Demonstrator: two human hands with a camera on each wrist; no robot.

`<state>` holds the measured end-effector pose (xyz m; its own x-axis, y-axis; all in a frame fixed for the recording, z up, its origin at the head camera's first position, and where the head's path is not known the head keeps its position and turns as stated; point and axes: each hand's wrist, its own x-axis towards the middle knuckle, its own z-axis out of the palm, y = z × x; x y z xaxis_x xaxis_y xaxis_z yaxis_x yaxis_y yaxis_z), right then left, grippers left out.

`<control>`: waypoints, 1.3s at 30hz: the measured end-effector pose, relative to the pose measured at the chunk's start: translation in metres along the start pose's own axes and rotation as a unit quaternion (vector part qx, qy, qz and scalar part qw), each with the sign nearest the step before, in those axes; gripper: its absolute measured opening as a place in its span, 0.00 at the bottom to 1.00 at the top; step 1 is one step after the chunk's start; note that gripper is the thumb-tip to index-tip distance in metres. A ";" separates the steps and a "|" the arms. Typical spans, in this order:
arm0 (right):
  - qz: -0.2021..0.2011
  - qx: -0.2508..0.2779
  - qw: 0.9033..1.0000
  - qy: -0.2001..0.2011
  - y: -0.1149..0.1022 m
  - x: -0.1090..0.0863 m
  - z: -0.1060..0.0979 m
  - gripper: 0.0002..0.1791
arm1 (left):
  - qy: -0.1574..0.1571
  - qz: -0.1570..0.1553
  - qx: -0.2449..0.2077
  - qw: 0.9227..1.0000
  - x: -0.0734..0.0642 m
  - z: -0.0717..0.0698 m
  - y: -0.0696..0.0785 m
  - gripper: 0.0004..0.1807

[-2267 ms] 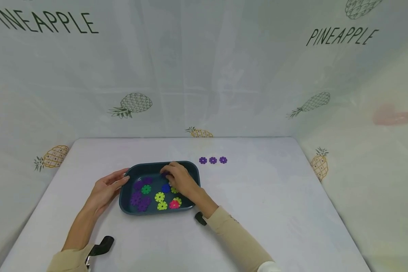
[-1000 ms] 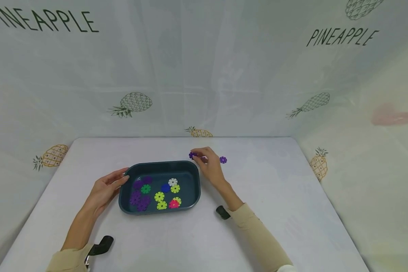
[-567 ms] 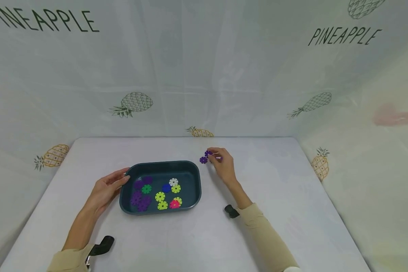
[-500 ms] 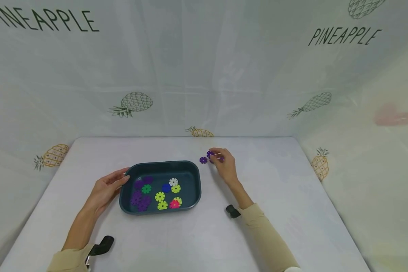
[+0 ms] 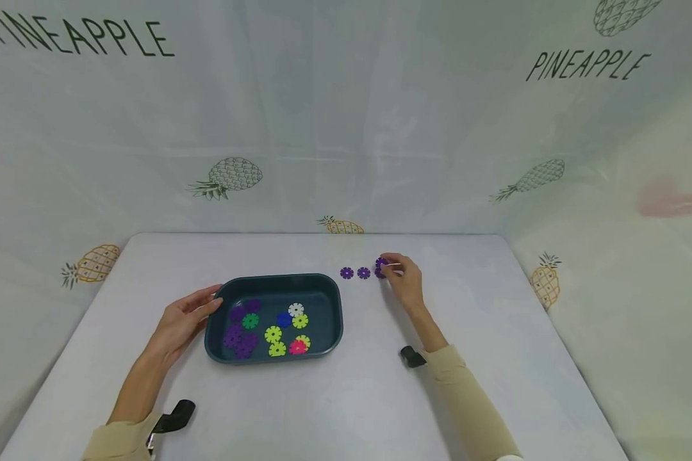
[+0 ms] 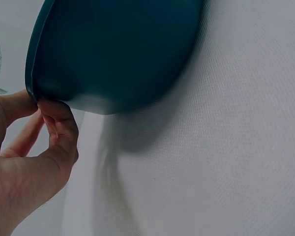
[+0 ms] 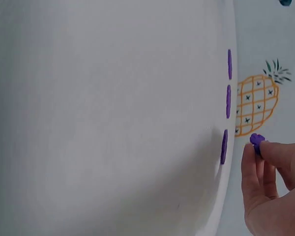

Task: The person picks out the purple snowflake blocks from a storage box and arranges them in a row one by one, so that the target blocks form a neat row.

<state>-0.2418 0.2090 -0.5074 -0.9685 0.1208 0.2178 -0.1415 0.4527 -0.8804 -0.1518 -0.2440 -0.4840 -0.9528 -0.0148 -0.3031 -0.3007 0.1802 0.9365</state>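
My left hand [image 5: 175, 325] pinches the left rim of a dark teal tray [image 5: 329, 323] between thumb and fingers; the left wrist view shows the grip at the tray's corner [image 6: 123, 59]. My right hand [image 5: 405, 282] pinches a purple snowflake disc [image 7: 257, 141] between thumb and fingertips, held above the table. Below and beside it lie three purple discs in a row on the table: a left one [image 5: 346, 273], a middle one [image 5: 364, 273] and a right one [image 7: 224, 147], which my held disc partly overlaps in the head view.
Inside the tray lie several purple discs [image 5: 233, 335], several yellow ones [image 5: 273, 333], and a green [image 5: 250, 321], a blue [image 5: 284, 319], a white [image 5: 296, 310] and a pink one [image 5: 297, 347]. The white table [image 5: 323, 410] ends at a pineapple-print curtain [image 5: 346, 128].
My right hand has taken a purple disc out of the tray and carried it right, over the row, to its right end. My left hand has stayed on the tray rim.
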 end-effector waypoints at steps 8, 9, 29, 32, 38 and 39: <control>0.018 -0.024 1.000 0.002 0.008 0.002 -0.014 0.14 | 0.001 0.000 -0.003 1.000 0.000 0.000 -0.001 0.38; 0.020 -0.028 0.999 0.002 0.009 0.002 -0.015 0.14 | 0.002 0.001 -0.001 1.000 0.000 0.000 0.000 0.38; 0.041 -0.128 0.988 -0.074 0.012 0.013 -0.039 0.12 | 0.000 0.013 -0.011 1.000 -0.002 0.001 0.001 0.37; 0.035 -0.128 0.988 -0.077 0.012 0.013 -0.040 0.12 | 0.001 0.016 -0.014 1.000 -0.002 0.001 0.001 0.37; 0.022 -0.115 0.991 -0.069 0.008 0.010 -0.038 0.11 | 0.001 0.012 -0.016 1.000 -0.002 0.000 0.000 0.37; 0.019 -0.111 0.991 -0.069 0.007 0.010 -0.036 0.11 | 0.002 0.011 -0.016 1.000 -0.002 0.000 0.000 0.37</control>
<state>-0.2451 0.2454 -0.4958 -0.9932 0.0276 0.1130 -0.0698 0.6355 -0.7690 -0.1498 -0.2439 -0.4830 -0.9592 -0.0144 -0.2825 -0.2814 0.1484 0.9480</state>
